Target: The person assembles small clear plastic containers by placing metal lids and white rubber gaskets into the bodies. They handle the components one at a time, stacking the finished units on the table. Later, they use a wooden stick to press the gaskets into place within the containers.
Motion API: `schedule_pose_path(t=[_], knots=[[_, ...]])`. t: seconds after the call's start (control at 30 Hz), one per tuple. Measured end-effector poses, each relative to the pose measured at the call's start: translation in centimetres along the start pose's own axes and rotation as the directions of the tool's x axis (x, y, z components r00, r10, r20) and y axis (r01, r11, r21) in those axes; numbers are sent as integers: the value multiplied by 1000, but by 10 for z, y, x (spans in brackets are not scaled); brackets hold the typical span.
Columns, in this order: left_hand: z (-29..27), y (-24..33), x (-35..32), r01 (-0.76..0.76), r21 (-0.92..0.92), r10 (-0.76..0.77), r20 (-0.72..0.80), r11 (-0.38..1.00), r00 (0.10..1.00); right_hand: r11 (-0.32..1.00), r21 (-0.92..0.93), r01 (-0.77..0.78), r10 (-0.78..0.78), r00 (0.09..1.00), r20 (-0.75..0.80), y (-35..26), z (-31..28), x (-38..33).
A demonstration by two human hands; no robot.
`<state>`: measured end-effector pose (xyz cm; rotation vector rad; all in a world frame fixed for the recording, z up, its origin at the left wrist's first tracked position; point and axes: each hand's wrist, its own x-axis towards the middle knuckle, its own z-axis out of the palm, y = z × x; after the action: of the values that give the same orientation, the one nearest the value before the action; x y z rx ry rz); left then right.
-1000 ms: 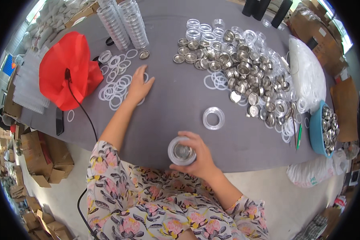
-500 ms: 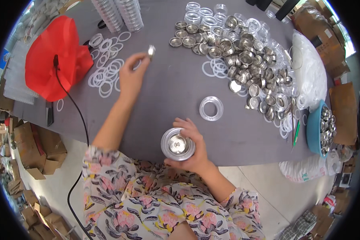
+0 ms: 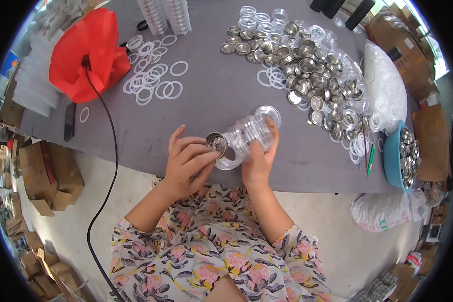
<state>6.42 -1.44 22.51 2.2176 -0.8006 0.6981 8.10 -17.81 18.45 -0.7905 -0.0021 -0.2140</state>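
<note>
The right hand [image 3: 259, 163] wraps its fingers around a short stack of clear, ribbed plastic jars [image 3: 249, 135], held on its side just above the near edge of the grey table [image 3: 206, 105]. The left hand [image 3: 186, 163] pinches a round, shiny metal lid [image 3: 216, 143] between thumb and fingertips, pressed against the stack's near end. Nothing lies between the hands and the table edge. Beyond them, a heap of similar metal lids [image 3: 307, 70], too many to count, covers the table's far right side. Flat white plastic rings [image 3: 153, 83], roughly twenty, are scattered at the far left beside one crumpled red plastic bag [image 3: 85, 53]. One blue bowl [image 3: 392, 156] of lids stands at the right edge. One black cable [image 3: 108, 166] crosses the table's left part.
</note>
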Motion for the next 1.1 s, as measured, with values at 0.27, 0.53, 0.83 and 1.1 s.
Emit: schedule_pose_path(t=[0.27,0.53,0.83,1.1], knots=[[-3,10,9,-69,122,21,360,990,933,992,124,19,-11,998,-67,-16,13,2],[-6,12,19,-86,139,2,515,987,857,829,-502,248,-229,968,99,-23,11,0],[23,-18,-38,482,-474,-401,268,737,876,453,-671,586,-128,788,602,-6,6,-2],[61,-19,-42,506,-427,-428,271,749,862,730,-546,411,-175,885,432,16,-11,-5]])
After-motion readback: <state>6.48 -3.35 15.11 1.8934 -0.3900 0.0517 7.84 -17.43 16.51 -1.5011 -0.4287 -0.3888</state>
